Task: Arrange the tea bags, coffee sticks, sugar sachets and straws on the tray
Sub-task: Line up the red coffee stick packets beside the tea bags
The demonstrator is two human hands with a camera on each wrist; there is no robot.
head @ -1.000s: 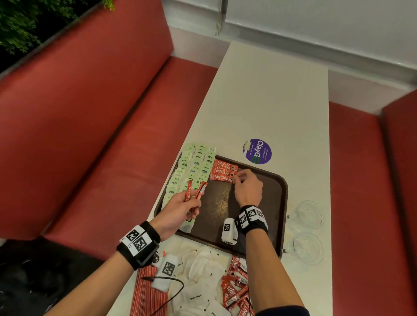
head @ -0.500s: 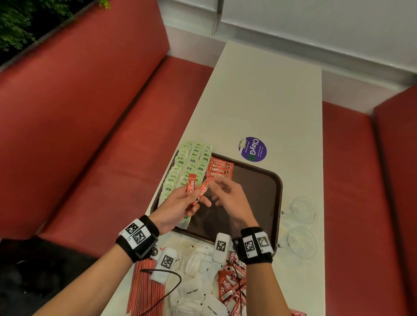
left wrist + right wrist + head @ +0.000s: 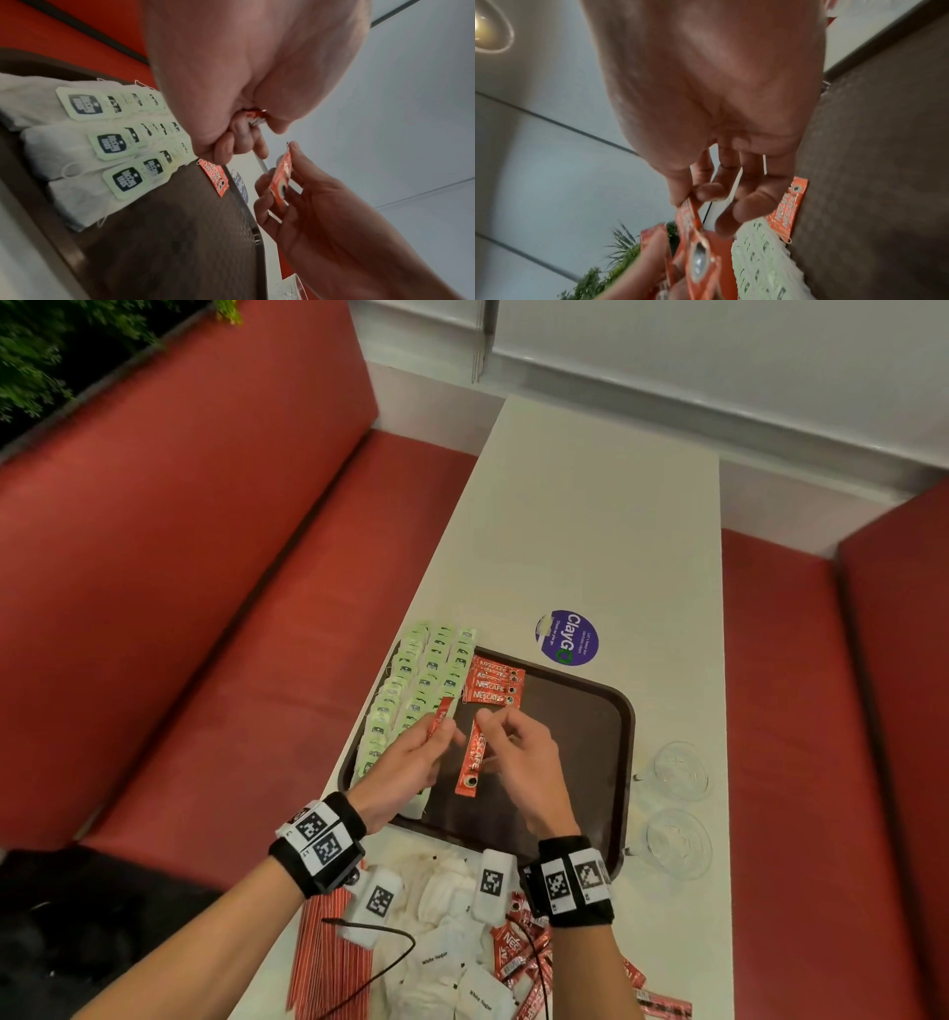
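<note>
Where fingers (image 3: 485, 719) pinch: "NESCAFE" stick (image 3: 473, 757)

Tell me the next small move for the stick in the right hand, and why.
Probably lay the coffee stick pinched by the right hand flat on the tray, just below the row of coffee sticks already laid beside the tea bags. It would continue that row.

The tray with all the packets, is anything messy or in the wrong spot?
On the tray things are neat: tea bags in rows, coffee sticks stacked beside them. The mess is nearer the person: sugar sachets, loose coffee sticks and straws lie heaped on the table, not on the tray.
</note>
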